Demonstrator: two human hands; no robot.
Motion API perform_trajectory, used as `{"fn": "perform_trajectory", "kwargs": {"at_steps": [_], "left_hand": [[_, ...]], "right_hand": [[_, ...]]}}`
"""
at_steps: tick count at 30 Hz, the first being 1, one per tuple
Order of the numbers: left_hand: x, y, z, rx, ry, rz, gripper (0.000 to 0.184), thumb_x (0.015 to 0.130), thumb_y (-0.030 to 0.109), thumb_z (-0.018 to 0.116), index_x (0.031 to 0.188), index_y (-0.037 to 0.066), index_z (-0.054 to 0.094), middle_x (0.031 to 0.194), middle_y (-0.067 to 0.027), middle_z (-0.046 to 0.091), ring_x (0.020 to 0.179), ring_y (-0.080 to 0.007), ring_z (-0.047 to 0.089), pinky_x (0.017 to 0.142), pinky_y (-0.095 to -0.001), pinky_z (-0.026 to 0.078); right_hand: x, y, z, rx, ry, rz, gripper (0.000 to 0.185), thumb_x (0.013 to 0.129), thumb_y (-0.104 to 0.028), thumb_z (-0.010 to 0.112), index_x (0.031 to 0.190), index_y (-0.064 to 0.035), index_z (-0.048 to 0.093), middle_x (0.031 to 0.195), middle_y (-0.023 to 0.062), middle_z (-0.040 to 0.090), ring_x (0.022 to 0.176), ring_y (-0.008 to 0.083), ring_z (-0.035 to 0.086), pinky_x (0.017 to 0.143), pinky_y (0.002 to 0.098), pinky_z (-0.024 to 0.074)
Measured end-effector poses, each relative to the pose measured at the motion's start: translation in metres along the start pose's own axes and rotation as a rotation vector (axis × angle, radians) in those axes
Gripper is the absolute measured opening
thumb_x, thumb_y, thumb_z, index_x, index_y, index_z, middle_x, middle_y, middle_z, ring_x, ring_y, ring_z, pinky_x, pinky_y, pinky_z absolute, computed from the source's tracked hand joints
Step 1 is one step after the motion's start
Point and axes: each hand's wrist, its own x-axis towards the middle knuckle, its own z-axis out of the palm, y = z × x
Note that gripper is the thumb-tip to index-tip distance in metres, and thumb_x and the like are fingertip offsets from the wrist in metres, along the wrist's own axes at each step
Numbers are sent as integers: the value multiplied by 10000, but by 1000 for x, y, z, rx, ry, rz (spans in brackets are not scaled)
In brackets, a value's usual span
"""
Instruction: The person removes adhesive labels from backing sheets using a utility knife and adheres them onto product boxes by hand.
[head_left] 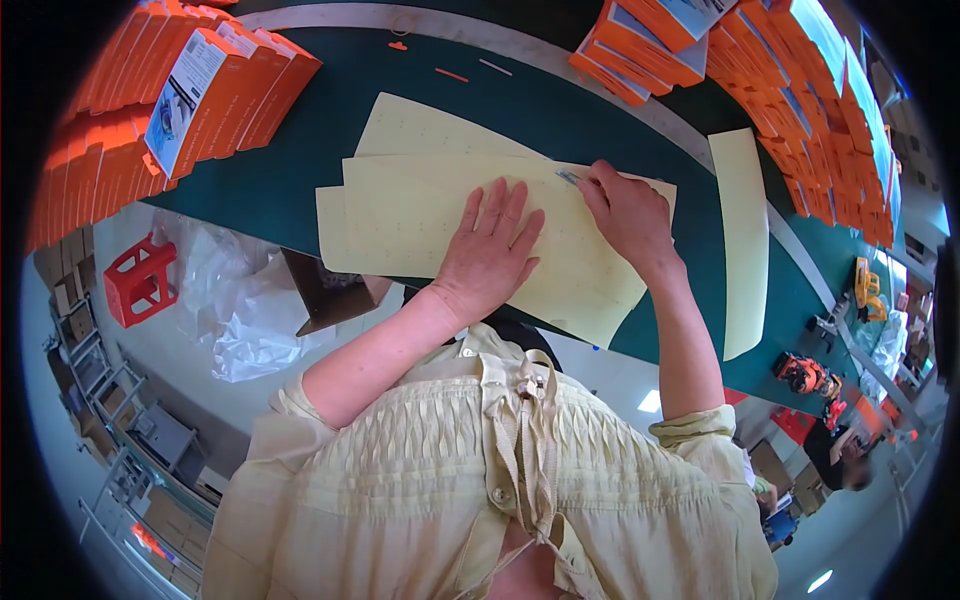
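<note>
Several pale yellow sheets (400, 215) lie overlapping on the green tabletop, with rows of tiny marks on them. My left hand (490, 250) rests flat on the top sheet, its fingers spread and nothing in it. Near that sheet's upper right part is my right hand (632, 215), fingers curled and closed. From its fingertips sticks out a small, thin bluish-white piece (567, 177), too small to name, close against the paper. One separate yellow sheet (742, 245) lies to the right of the stack.
Stacks of orange boxes (215, 105) stand at the back left, with more orange boxes (800, 110) at the back right. Small strips (452, 75) lie near the far edge. A red stool (141, 280) and clear plastic bags (255, 330) are on the floor. Other people (840, 455) are at lower right.
</note>
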Motion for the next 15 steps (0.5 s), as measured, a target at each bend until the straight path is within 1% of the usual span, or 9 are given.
{"fn": "perform_trajectory", "kwargs": {"at_steps": [5, 8, 11, 14, 15], "left_hand": [[0, -1, -2, -15, -32, -6, 576, 826, 302, 684, 1336, 84, 527, 1490, -212, 343, 1403, -405, 294, 1151, -545, 231], [1, -1, -3, -12, -50, -5, 576, 830, 299, 680, 1340, 81, 524, 1493, -212, 339, 1404, -408, 291, 1153, -546, 228], [2, -2, -4, -3, -75, -3, 573, 837, 295, 673, 1345, 79, 518, 1494, -214, 336, 1405, -412, 288, 1155, -546, 223], [2, -4, -5, 4, -82, 6, 567, 843, 288, 666, 1348, 80, 516, 1495, -211, 337, 1409, -405, 285, 1157, -544, 218], [2, -4, -6, 5, -86, 10, 565, 843, 287, 664, 1348, 81, 516, 1496, -209, 338, 1410, -402, 285, 1157, -543, 217]], "right_hand": [[7, -1, -4, -8, -49, -15, 246, 959, -352, 536, 947, -111, 586, 735, 102, 664, 730, 298, 677, 622, 428, 521], [10, -1, -5, 46, -75, -65, 219, 970, -309, 540, 935, -96, 576, 750, 119, 662, 737, 309, 667, 640, 421, 517], [15, -13, -8, -107, -91, -45, 217, 969, -308, 544, 931, -96, 576, 731, 116, 657, 727, 311, 666, 629, 422, 509], [15, -9, -7, -87, -23, -99, 252, 952, -349, 541, 904, -106, 587, 691, 108, 658, 708, 317, 675, 634, 445, 524], [15, -6, -9, -77, -19, -78, 252, 952, -349, 542, 897, -107, 588, 690, 108, 657, 706, 317, 674, 632, 445, 523]]}}
